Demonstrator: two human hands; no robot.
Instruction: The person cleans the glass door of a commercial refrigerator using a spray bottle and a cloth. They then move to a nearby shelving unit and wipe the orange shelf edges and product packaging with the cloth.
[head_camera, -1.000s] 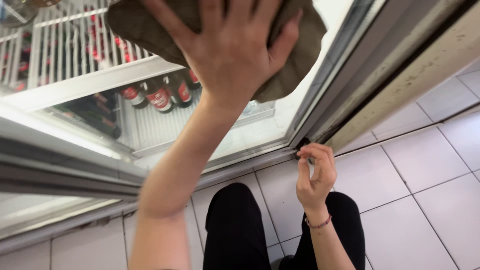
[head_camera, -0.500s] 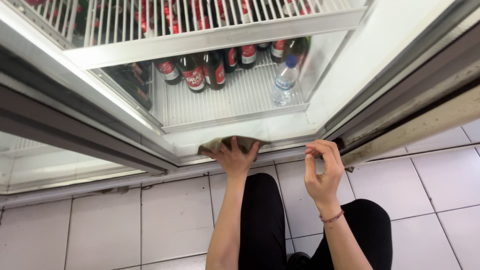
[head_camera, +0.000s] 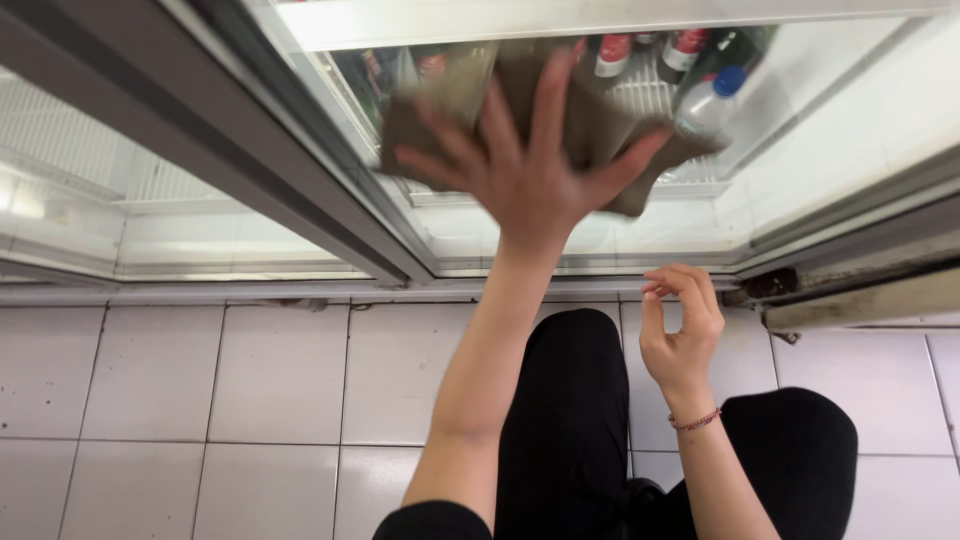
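Head view, 1 left hand (head_camera: 525, 175) spread flat on 1 cloth (head_camera: 600, 130), right hand (head_camera: 680, 335) loosely curled, empty

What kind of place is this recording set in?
Probably a shop or eatery: a glass-doored drinks cooler stocked with red-capped dark bottles on white wire shelves, above a white tiled floor. The left hand presses a brown cloth against the glass.
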